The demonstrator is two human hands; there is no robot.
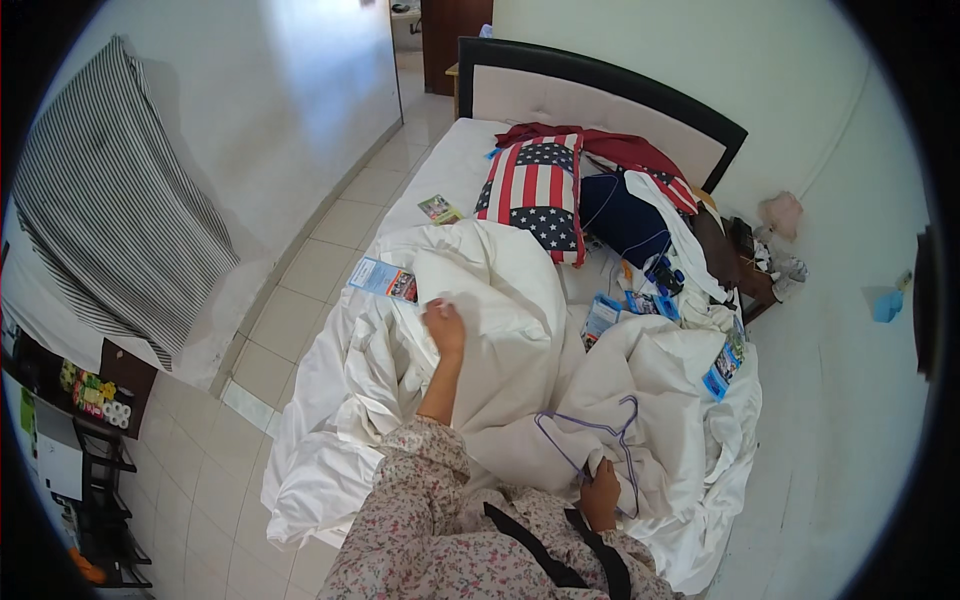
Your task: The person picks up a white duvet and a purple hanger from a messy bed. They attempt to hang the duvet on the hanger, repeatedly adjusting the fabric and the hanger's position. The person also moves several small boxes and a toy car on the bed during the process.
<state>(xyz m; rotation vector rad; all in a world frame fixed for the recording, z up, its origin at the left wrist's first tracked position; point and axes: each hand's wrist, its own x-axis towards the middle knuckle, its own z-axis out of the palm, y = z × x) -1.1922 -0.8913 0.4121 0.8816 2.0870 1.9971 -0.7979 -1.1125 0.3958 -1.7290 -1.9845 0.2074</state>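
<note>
A rumpled white duvet [495, 300] spreads over the bed in front of me. My left hand [446, 328] is over its left part with the fingers curled, below a blue printed leaflet [384, 280]. Whether cloth is caught in those fingers is hard to make out. Lower right, my right hand [601, 495] pinches a fold of the duvet, which bunches up from the fingers. Around that hand lies a purple wire clothes hanger [628, 427], its hook pointing away from me. Whether the hand also touches the hanger's wire is unclear.
Toward the black-framed headboard [600, 105] lie a stars-and-stripes pillow [532, 195], dark clothing [622, 214], a blue toy car [664, 276] and several leaflets [602, 319]. A striped cloth [120, 202] hangs at left. Beyond the bed's right side stands a small cluttered table [757, 289].
</note>
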